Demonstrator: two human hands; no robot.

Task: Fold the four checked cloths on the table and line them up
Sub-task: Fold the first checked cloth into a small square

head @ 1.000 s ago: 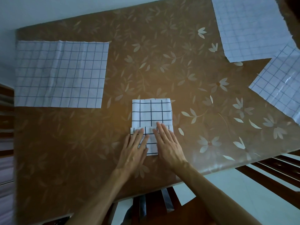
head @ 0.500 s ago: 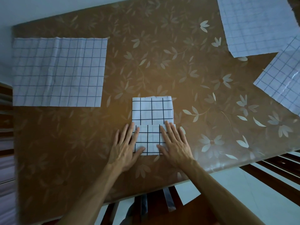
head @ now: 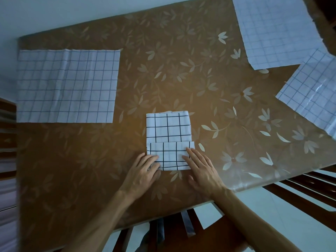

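- Four checked cloths on the bench [head: 181,79]: left cloth [head: 67,86], far-right cloth [head: 276,31] and right-edge cloth [head: 312,91] lie flat; folded cloth [head: 169,131] sits near-centre.
- Its long axis runs away from the person, near end flapped over.
- Left hand [head: 143,171], right hand [head: 203,168]: each grip apart, fingers flat on the flap.

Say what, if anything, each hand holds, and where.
The right hand presses flat on the right end of the half-folded white black-checked cloth; the left hand, fingers bent, covers its near-left corner, grip unclear.

matt cloths [head: 168,140], glossy table cover [head: 181,79], wood chair [head: 300,190]
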